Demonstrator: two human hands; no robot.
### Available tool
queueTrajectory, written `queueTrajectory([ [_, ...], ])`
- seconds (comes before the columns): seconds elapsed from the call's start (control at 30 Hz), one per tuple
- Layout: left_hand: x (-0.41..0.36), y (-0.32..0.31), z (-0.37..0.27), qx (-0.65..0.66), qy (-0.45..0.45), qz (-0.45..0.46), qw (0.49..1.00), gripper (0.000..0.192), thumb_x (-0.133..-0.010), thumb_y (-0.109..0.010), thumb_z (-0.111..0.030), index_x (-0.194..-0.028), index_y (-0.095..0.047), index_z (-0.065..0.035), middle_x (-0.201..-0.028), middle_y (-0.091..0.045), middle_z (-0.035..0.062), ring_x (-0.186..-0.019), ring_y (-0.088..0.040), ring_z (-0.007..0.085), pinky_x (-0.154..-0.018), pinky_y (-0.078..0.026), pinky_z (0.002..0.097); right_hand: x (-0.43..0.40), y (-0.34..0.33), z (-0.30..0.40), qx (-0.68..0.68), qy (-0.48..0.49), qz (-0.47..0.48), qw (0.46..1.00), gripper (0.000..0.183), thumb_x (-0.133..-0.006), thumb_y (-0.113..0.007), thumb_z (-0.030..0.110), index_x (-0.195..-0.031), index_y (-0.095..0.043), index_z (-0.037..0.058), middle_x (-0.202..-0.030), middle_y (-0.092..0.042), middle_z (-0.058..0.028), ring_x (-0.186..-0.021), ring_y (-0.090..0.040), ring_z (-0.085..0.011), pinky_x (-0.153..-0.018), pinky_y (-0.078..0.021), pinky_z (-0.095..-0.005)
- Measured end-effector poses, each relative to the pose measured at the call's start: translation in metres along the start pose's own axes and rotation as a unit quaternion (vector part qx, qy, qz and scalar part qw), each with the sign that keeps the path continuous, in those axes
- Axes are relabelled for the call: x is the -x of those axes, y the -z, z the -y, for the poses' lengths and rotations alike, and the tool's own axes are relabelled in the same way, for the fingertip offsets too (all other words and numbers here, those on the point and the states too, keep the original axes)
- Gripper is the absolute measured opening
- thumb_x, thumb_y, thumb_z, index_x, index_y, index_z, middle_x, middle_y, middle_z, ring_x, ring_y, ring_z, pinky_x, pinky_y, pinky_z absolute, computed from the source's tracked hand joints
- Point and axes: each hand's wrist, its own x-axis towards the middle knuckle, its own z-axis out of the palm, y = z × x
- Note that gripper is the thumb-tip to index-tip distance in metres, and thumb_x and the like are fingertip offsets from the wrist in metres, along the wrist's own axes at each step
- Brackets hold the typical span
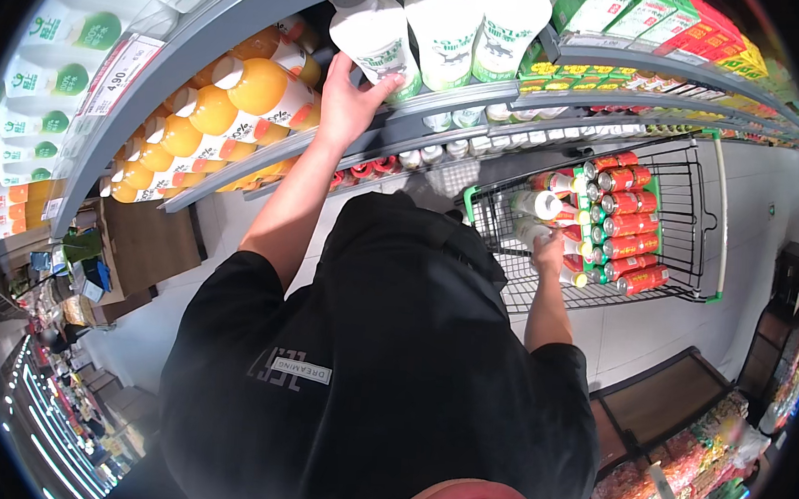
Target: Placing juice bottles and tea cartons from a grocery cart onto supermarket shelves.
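At the upper shelf, my left hand [353, 102] grips the lower part of a white plastic bottle [374, 39] with green print, thumb in front and fingers at its left side. Two similar white bottles [443, 36] stand just to its right. My right hand [548, 250] is down in the wire shopping cart [695, 219], closed on a pale bottle [529, 231] whose outline is partly blurred. Beside that hand lie bottles with yellow caps [573, 215]. Rows of red drink cans [631, 226] fill the cart's middle, with green-topped ones next to them.
Orange juice bottles [209, 109] fill the shelf at left, beyond a curved grey shelf edge [157, 56]. Drink cartons [633, 17] stand at the upper right. Lower shelves run beneath. A display of packaged goods [681, 466] is at the lower right, a brown counter [142, 244] at left.
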Motion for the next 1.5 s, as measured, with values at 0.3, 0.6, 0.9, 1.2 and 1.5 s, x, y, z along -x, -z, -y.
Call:
queueTrajectory([
  [0.3,0.037,-0.008,0.011,0.070,-0.039,-0.075,0.994,0.061,-0.084,-0.073,-0.004,-0.134,-0.040,0.0013,-0.128,-0.043,0.0167,-0.128,-0.046,0.0272,-0.104,-0.048,0.0425,0.097,0.124,0.123,0.076,0.126,-0.060,0.987,0.045,-0.080,-0.074,0.040,-0.113,-0.063,0.0116,-0.088,-0.074,-0.0187,-0.085,-0.072,-0.0405,-0.077,-0.0553,-0.0504],
  [0.6,0.070,0.012,-0.034,-0.004,-0.106,0.362,0.926,0.065,-0.084,-0.079,-0.019,-0.140,-0.049,-0.0075,-0.138,-0.052,0.0131,-0.129,-0.051,0.0270,-0.105,-0.044,0.0402,0.180,0.231,0.283,-0.045,0.438,-0.087,0.894,0.030,-0.076,-0.079,0.027,-0.095,-0.067,0.0066,-0.070,-0.066,-0.0118,-0.058,-0.067,-0.0275,-0.054,-0.0523,-0.0362],
  [0.9,0.085,0.063,-0.052,-0.062,-0.184,0.181,0.964,0.082,-0.075,-0.085,-0.025,-0.143,-0.044,-0.0046,-0.137,-0.052,0.0185,-0.130,-0.049,0.0375,-0.110,-0.039,0.0472,0.207,0.247,0.419,-0.091,0.695,-0.127,0.702,0.034,-0.070,-0.080,0.019,-0.097,-0.067,0.0026,-0.083,-0.069,-0.0076,-0.063,-0.065,-0.0201,-0.054,-0.0487,-0.0289],
  [1.2,0.108,0.116,-0.039,-0.070,-0.089,-0.103,0.988,0.053,-0.078,-0.083,-0.013,-0.125,-0.061,-0.0049,-0.095,-0.056,0.0086,-0.083,-0.056,0.0213,-0.076,-0.051,0.0342,0.235,0.225,0.480,-0.127,0.662,-0.113,0.730,0.038,-0.080,-0.082,0.021,-0.111,-0.065,0.0063,-0.096,-0.071,-0.0051,-0.054,-0.062,-0.0171,-0.049,-0.0513,-0.0301],
  [1.5,0.071,0.153,-0.038,0.049,-0.044,-0.216,0.974,0.045,-0.094,-0.072,-0.011,-0.131,-0.052,0.0030,-0.066,-0.046,-0.0051,-0.058,-0.042,0.0021,-0.056,-0.038,0.0194,0.237,0.208,0.505,-0.058,0.684,-0.127,0.716,0.035,-0.083,-0.080,0.019,-0.112,-0.066,0.0065,-0.087,-0.064,-0.0070,-0.056,-0.058,-0.0180,-0.051,-0.0481,-0.0306],
])
